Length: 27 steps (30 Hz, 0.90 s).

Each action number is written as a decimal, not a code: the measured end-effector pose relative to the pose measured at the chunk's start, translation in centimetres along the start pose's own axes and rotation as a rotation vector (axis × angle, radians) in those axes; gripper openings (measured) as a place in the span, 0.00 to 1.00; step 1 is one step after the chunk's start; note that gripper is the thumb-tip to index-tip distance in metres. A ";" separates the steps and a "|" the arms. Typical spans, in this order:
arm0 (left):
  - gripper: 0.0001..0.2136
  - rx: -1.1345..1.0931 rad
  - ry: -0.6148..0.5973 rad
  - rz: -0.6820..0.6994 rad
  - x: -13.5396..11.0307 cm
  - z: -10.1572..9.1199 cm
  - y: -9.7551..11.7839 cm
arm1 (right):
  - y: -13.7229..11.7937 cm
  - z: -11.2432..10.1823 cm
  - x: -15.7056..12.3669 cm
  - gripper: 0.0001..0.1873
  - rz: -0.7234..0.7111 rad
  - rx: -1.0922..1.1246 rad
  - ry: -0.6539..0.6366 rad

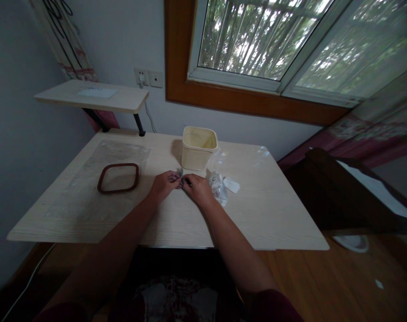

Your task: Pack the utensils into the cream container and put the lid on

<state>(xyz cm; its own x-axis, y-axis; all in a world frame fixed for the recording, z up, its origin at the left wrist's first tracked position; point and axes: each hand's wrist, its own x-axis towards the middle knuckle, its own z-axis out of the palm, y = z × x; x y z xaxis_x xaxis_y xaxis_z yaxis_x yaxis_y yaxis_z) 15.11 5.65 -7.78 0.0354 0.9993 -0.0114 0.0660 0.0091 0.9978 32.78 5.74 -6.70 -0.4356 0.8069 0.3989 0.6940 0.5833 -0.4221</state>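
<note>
Both hands meet over the middle of the desk, just in front of a cream plastic bin [193,157]. My left hand [163,184] is closed, its fingertips pinching a small, dark greyish thing too small to name. My right hand [197,187] pinches at the same small thing from the other side, fingertips almost touching the left ones. Right beside the right hand lies a crumpled clear plastic bag [218,188], with a small white card or tag [232,184] at its edge. Further left, a brown rounded-rectangular frame [136,179] rests on a clear plastic sheet [85,197].
A raised shelf [122,100] on black legs stands at the desk's back left, with a white paper [97,92] on it. Behind are wall sockets [148,78] and a wood-framed window [243,40]. To the right is a dark wooden piece of furniture [337,197].
</note>
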 end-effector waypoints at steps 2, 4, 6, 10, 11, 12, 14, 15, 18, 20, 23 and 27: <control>0.10 0.012 0.001 -0.007 0.0 -0.1 0.0 | 0.1 0.2 -0.1 0.08 -0.004 0.003 0.011; 0.09 0.015 0.001 -0.019 0.0 -0.1 0.1 | 0.2 0.4 -0.1 0.08 -0.009 0.014 0.023; 0.09 0.005 0.003 -0.033 0.0 -0.1 0.2 | 0.2 0.5 -0.2 0.08 -0.012 0.033 0.025; 0.09 -0.028 0.027 -0.061 0.0 0.0 0.1 | 0.1 0.2 -0.1 0.08 0.006 0.068 0.015; 0.09 -0.037 0.030 -0.069 0.1 0.0 0.1 | 0.0 0.1 -0.1 0.08 0.009 0.071 0.012; 0.09 -0.047 0.029 -0.074 0.1 0.0 0.1 | 0.0 0.0 -0.1 0.08 0.010 0.073 0.009; 0.10 -0.074 0.012 -0.079 0.1 -0.1 0.2 | -0.1 -0.1 0.0 0.08 0.011 0.070 0.001; 0.10 -0.090 0.003 -0.083 0.1 -0.1 0.3 | 0.0 -0.1 0.0 0.08 0.012 0.065 -0.002; 0.11 -0.132 -0.025 -0.102 0.1 -0.3 0.5 | 0.0 -0.1 0.0 0.08 0.013 0.043 -0.006; 0.13 -0.150 -0.049 -0.115 0.2 -0.5 0.6 | 0.2 -0.1 0.0 0.08 0.005 0.033 0.002; 0.16 -0.160 -0.084 -0.125 0.2 -0.7 0.6 | 0.3 0.0 -0.1 0.09 -0.028 0.030 0.019; 0.18 -0.153 -0.114 -0.121 0.2 -0.9 0.5 | 0.3 0.0 -0.1 0.09 -0.051 0.004 0.030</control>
<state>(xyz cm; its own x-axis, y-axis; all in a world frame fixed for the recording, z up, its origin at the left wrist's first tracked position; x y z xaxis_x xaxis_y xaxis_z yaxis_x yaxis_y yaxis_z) 14.26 5.89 -7.27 0.1490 0.9802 -0.1305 -0.0755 0.1429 0.9869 33.01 5.81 -6.84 -0.4532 0.7727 0.4445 0.6689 0.6244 -0.4033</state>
